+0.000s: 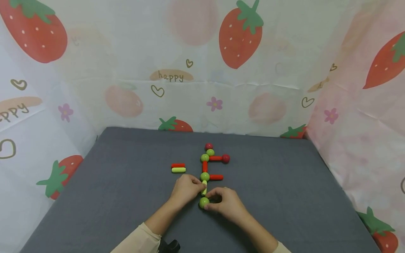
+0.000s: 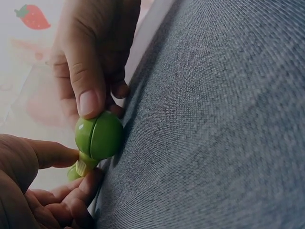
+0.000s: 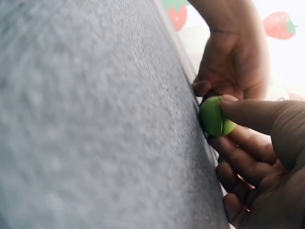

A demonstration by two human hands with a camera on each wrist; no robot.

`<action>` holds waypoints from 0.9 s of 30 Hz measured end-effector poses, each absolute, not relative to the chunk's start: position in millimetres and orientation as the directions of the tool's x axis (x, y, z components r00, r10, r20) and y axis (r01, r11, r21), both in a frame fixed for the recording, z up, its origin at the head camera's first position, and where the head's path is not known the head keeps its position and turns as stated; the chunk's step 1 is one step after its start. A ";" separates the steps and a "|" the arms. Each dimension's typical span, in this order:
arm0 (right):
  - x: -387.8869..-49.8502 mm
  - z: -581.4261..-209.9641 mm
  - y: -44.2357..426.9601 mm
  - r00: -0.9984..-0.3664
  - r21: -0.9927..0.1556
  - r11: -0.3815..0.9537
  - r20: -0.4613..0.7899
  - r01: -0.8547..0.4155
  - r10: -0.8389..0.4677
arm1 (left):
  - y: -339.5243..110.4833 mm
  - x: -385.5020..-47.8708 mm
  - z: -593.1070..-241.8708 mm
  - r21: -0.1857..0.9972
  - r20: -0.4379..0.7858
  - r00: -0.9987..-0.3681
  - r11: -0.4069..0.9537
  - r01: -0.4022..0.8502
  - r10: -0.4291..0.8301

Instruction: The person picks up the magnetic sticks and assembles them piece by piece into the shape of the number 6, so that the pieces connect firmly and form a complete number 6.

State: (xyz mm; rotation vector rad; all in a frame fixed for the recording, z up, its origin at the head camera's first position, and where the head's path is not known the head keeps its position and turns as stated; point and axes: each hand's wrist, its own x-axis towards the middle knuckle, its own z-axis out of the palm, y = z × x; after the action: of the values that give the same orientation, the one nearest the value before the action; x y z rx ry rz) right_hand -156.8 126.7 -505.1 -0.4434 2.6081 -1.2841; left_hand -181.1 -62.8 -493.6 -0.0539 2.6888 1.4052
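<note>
Thumb and fingers of my left hand (image 1: pixel 186 189) pinch a yellow-green stick (image 1: pixel 204 188) that hangs down from a green ball (image 1: pixel 205 176) in a row of joined pieces. At the stick's lower end, my right hand (image 1: pixel 229 204) grips another green ball (image 1: pixel 204 202). In the left wrist view this grooved ball (image 2: pixel 99 135) is close against the yellow-green stick (image 2: pixel 86 164); whether they are joined I cannot tell. The right wrist view has the ball (image 3: pixel 217 116) between my right thumb and fingers.
Above my hands, red sticks (image 1: pixel 205 166), green balls and red balls (image 1: pixel 226 159) form a branched figure on the grey cloth (image 1: pixel 133 158). Left of it a red stick (image 1: pixel 178 165) and a yellow-green stick (image 1: pixel 178 170) lie side by side. A black object (image 1: pixel 172 246) is at the bottom edge.
</note>
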 end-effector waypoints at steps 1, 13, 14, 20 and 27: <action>-156.2 -505.0 125.8 -0.938 -0.795 0.580 -0.044 -0.176 -0.344 | -62.8 -181.1 -493.7 0.817 -0.111 -0.994 0.571 -0.081 0.018; -153.7 -507.9 118.8 -0.967 -0.805 0.577 -0.016 -0.139 -0.255 | -61.6 -182.3 -492.1 0.816 -0.134 -0.991 0.568 -0.103 0.013; -153.8 -508.0 119.0 -0.967 -0.805 0.577 -0.016 -0.139 -0.255 | -61.5 -182.8 -492.4 0.815 -0.132 -0.991 0.571 -0.100 0.015; -154.0 -507.0 120.5 -0.966 -0.812 0.567 -0.016 -0.138 -0.258 | -64.1 -185.4 -492.9 0.811 -0.127 -0.991 0.580 -0.075 0.050; -153.2 -506.6 120.7 -0.964 -0.822 0.554 -0.020 -0.136 -0.266 | -74.6 -187.6 -491.8 0.788 -0.114 -0.989 0.615 -0.031 0.097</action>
State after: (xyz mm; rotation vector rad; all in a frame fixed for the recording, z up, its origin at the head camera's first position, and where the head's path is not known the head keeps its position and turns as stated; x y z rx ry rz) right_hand -153.2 120.7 -506.6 -0.3435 2.6422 -1.3788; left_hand -187.6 -74.6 -491.8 0.0556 2.6899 1.3176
